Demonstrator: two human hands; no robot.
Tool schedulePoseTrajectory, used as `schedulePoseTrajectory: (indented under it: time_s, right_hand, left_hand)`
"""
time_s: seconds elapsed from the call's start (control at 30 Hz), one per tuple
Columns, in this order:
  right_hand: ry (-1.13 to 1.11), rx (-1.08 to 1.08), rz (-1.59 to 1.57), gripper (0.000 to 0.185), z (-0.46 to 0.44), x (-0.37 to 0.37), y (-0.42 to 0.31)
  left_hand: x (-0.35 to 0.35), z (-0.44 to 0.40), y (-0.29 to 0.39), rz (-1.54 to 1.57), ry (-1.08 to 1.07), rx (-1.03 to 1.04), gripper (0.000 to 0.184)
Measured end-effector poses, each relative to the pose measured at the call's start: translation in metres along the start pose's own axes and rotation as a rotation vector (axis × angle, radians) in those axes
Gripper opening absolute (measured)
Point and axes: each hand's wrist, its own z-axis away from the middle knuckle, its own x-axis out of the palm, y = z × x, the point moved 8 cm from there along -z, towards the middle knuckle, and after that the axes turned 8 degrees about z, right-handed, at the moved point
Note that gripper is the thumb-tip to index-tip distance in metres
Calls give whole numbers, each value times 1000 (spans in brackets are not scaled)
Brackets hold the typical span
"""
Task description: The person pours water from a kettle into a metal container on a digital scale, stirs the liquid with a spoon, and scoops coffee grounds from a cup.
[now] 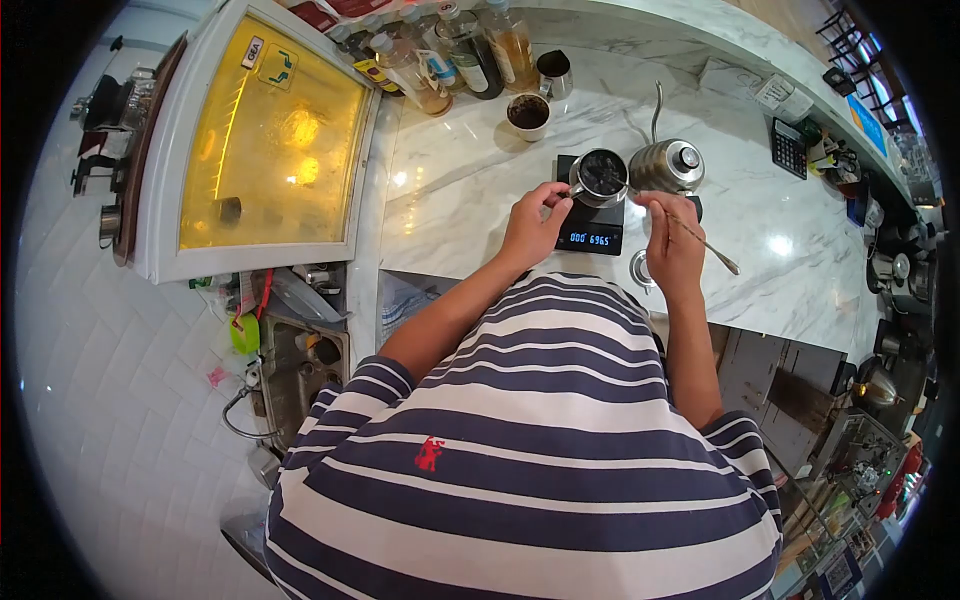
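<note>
Cup (604,176) is seen over scale (588,238); its handle is gripped by fingers of left hand (534,228). Right of scale, long spoon (706,243) is pinched in fingers of right hand (676,245). Kettle (660,168) is set on desk (450,190), right of scale.

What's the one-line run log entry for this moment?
left hand: holds cup by handle | right hand: holds spoon | cup: dark contents, over scale, resting or lifted unclear | kettle: beside scale
</note>
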Motion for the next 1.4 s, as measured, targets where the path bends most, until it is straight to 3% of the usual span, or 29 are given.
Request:
schedulePoseTrajectory:
  time_s: [0.1, 0.23, 0.47, 0.77, 0.87, 0.97, 1.1, 1.2, 1.4]
  right_hand:
    - [40, 8, -19, 8, -5, 0, 3]
    - [52, 60, 20, 8, -4, -9, 16]
    - [-3, -31, 0, 14, -5, 0, -1]
    - [124, 36, -19, 14, -4, -26, 9]
    - [159, 85, -36, 16, 3, -26, 12]
    - [191, 311, -167, 20, 7, -28, 20]
    - [296, 387, -244, 27, 17, -22, 45]
    - [319, 574, -320, 28, 25, -23, 60]
    - [299, 528, -334, 29, 25, -25, 58]
  left_hand:
    - [0, 0, -1, 14, 9, 17, 25]
    - [-2, 1, 3, -21, 6, 13, 25]
    - [0, 0, -1, 31, 19, -3, 27]
    - [-6, 2, 4, 4, 17, -27, 23]
    - [-5, 3, -3, 9, 25, -76, 21]
    - [-8, 4, -10, 28, 39, -38, 21]
    - [-13, 6, -19, 7, 51, -61, 22]
    - [-18, 8, -26, -4, 60, -81, 23]
    - [-30, 5, -43, -35, 110, -115, 22]
